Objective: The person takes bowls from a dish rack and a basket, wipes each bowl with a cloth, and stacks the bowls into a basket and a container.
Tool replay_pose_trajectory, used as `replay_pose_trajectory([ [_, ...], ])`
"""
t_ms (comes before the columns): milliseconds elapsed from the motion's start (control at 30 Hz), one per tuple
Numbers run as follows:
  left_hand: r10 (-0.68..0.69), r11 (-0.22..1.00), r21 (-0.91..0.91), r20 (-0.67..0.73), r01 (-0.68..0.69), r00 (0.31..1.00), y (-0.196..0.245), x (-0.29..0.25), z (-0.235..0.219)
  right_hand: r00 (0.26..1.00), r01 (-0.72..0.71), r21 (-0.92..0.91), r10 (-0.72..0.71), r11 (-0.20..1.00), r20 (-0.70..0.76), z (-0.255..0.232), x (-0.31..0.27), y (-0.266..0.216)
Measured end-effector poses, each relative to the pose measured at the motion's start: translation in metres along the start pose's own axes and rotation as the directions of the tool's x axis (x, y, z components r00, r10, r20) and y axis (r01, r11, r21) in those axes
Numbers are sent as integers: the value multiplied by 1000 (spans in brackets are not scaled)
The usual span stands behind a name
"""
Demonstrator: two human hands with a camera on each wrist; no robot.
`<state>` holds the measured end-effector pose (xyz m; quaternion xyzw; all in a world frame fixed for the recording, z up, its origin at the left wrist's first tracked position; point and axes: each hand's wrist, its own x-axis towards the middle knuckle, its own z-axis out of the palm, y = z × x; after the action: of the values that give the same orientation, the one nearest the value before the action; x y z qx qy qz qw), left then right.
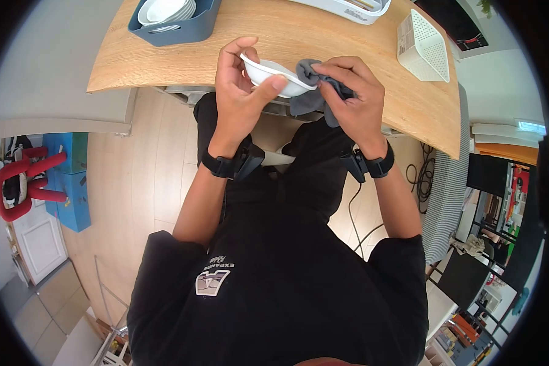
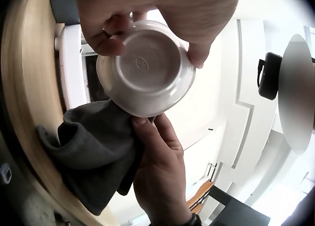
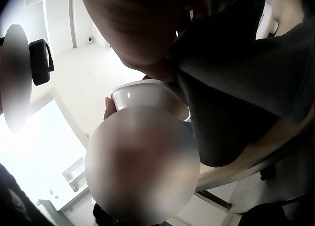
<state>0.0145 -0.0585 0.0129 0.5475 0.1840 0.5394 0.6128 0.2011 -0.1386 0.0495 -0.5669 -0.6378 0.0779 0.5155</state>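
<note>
A small white bowl is held tilted above the table's front edge by the left hand, thumb on its outside and fingers at its rim. The right hand pinches a dark grey cloth against the bowl's right rim, the rest of it hanging down. In the left wrist view the round underside of the bowl faces the camera, between the left hand's fingers and thumb; the cloth drapes beside the right hand. The right wrist view shows the cloth near the bowl.
On the wooden table, a blue-grey bin with stacked white bowls stands at the back left. A white tray lies at the back, and a perforated white basket is at the right.
</note>
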Motion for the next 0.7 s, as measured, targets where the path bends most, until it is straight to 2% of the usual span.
replay_pose_trajectory([
  [67, 24, 999, -23, 19, -23, 1000, 1, -1, -2, 1000, -15, 42, 14, 999, 22, 2, -3, -3],
  [133, -12, 1000, -8, 44, 12, 999, 0, 0, -3, 995, 36, 76, -42, 996, 88, 3, -4, -5],
  [167, -12, 1000, -7, 56, 13, 998, -3, 1, -4, 996, 35, 74, -40, 997, 76, 4, -4, -6],
  [233, -31, 999, -31, 68, 34, 997, -6, 3, -2, 978, 140, 88, -152, 986, 140, 7, -3, -10],
  [267, -32, 999, -32, 81, 34, 996, -4, 2, -1, 981, 124, 98, -137, 987, 136, 9, -3, -15],
  [333, -208, 969, -96, 184, 229, 961, 4, -3, 2, 992, 106, 77, -111, 991, 64, 14, -4, -18],
  [367, -209, 968, -95, 196, 231, 958, 5, -3, 4, 996, 88, 64, -88, 994, 2, 15, -5, -18],
  [433, -232, 969, -26, 239, 246, 943, 5, -4, 5, 994, 105, 1, -105, 994, -38, 16, -3, -10],
  [500, -246, 964, -34, 274, 265, 930, 6, -3, 1, 983, 141, -83, -149, 987, -103, 14, 0, -5],
  [567, -268, 962, 26, 300, 274, 915, 12, -3, 3, 993, 83, -120, -92, 989, -76, 7, -2, -8],
  [633, -252, 968, 66, 295, 243, 922, 17, -2, 5, 987, 117, -255, -140, 960, -74, 7, -3, -5],
  [700, -241, 970, 56, 270, 235, 932, 16, -3, 7, 986, 113, -254, -141, 961, -93, 10, -4, -3],
])
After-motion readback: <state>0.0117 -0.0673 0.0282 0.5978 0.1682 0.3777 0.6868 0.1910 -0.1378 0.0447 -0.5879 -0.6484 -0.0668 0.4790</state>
